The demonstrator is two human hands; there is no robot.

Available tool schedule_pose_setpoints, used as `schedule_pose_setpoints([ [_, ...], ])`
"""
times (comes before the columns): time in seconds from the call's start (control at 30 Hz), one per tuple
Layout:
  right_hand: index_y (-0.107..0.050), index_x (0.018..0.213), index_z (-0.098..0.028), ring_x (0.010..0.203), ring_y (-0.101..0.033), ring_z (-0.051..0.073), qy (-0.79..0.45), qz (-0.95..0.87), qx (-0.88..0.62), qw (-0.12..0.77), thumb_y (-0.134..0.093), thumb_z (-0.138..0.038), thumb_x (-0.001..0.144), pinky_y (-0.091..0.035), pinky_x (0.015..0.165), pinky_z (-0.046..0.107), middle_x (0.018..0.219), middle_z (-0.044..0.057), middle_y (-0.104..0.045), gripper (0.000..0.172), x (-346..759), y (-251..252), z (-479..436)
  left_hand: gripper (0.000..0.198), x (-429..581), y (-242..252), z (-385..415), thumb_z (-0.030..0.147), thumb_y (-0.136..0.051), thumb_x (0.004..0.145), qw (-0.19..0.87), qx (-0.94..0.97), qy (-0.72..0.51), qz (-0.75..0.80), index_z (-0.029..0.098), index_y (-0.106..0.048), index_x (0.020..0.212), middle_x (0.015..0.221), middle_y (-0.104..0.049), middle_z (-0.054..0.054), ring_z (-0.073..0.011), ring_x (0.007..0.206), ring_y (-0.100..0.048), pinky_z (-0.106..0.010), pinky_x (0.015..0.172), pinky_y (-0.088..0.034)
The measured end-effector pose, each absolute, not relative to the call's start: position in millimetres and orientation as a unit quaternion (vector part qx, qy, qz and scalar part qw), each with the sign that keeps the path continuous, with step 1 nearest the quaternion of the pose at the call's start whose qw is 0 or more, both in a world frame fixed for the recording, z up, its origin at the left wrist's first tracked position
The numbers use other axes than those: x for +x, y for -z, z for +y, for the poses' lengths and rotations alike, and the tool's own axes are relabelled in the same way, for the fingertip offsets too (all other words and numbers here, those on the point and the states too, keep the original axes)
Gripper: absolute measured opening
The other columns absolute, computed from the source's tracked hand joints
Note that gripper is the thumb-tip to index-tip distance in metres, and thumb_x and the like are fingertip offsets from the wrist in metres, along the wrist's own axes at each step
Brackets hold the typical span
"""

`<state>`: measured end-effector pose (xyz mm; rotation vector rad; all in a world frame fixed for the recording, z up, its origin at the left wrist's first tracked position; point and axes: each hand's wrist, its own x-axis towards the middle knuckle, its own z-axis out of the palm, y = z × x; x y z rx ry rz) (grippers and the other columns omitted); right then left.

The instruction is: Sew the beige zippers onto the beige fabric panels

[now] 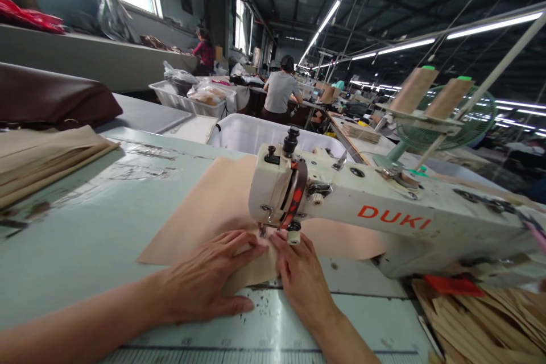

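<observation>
A light beige piece of fabric (191, 219) lies on the sewing machine's bed and passes beneath its presser foot (262, 231). My left hand (209, 273) rests on the near part of this fabric, left of the needle. Its fingers are stretched out with the tips close to the foot, and its thumb lies apart on the table. Just right of the foot, my right hand (299, 267) has curled fingers closed on the fabric; some fingertips are hidden behind the machine's head. The white sewing machine (333, 193) extends to the right.
Stacked beige pieces (46, 159) and a brown leather-like item (51, 96) lie at the left. More beige strips (482, 324) sit at lower right. Behind the machine stand a white bin (243, 131), thread cones (414, 88) and a green fan (452, 119). Two people work farther back.
</observation>
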<state>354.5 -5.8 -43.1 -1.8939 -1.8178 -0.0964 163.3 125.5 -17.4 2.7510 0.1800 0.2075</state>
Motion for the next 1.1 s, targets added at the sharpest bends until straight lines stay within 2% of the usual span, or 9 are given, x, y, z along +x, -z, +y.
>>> schedule_pose_setpoints([
  [0.23,-0.055,0.133,-0.025,0.12,-0.058,0.02,0.047,-0.664,-0.702,0.254,-0.042,-0.003,0.089,-0.034,0.114,0.048,0.124,0.005,-0.066,0.052,353.9,45.7,-4.3,0.084,165.4,22.7,130.5,0.067,-0.065,0.079,0.203,0.972,-0.096,0.065,0.028,-0.039,0.149,0.137,-0.05,-0.01,-0.0347,0.127,-0.048,-0.049,0.107,-0.042],
  [0.4,-0.053,0.136,-0.027,0.12,-0.058,0.02,0.047,-0.663,-0.703,0.253,-0.04,-0.003,0.09,-0.033,0.114,0.049,0.124,0.005,-0.066,0.054,354.6,48.7,-4.1,0.089,167.3,25.8,132.4,0.068,-0.065,0.079,0.206,0.97,-0.121,0.052,0.03,-0.033,0.153,0.139,-0.049,-0.009,-0.0345,0.128,-0.047,-0.047,0.106,-0.043],
  [0.6,-0.053,0.137,-0.024,0.118,-0.058,0.02,0.046,-0.659,-0.708,0.25,-0.04,-0.003,0.091,-0.033,0.114,0.048,0.125,0.006,-0.065,0.051,355.2,50.6,-3.0,0.088,168.1,26.4,133.2,0.069,-0.062,0.081,0.201,0.972,-0.112,0.054,0.028,-0.033,0.152,0.136,-0.051,-0.01,-0.0343,0.127,-0.048,-0.047,0.106,-0.043],
  [0.9,-0.056,0.134,-0.024,0.115,-0.06,0.019,0.057,-0.654,-0.705,0.268,-0.043,-0.009,0.094,-0.042,0.106,0.041,0.124,0.006,-0.066,0.045,355.8,51.4,-4.0,0.083,169.2,19.9,131.8,0.07,-0.062,0.081,0.207,0.969,-0.127,0.04,0.026,-0.041,0.148,0.128,-0.055,-0.01,-0.0323,0.121,-0.051,-0.046,0.108,-0.04],
  [0.97,-0.06,0.129,-0.024,0.11,-0.062,0.019,0.06,-0.658,-0.706,0.253,-0.043,-0.012,0.095,-0.047,0.099,0.037,0.119,0.006,-0.068,0.04,362.6,48.3,0.3,0.083,168.4,19.4,131.8,0.07,-0.062,0.08,0.206,0.97,-0.124,0.043,0.026,-0.042,0.147,0.127,-0.055,-0.011,-0.0322,0.12,-0.052,-0.046,0.107,-0.041],
  [1.1,-0.069,0.106,-0.018,0.096,-0.066,0.02,0.075,-0.663,-0.712,0.22,-0.049,-0.018,0.097,-0.053,0.086,0.032,0.104,0.009,-0.07,0.023,385.8,34.7,27.2,0.087,167.8,20.4,133.3,0.071,-0.064,0.078,0.201,0.971,-0.12,0.047,0.026,-0.04,0.149,0.13,-0.055,-0.011,-0.0332,0.121,-0.052,-0.046,0.106,-0.041],
])
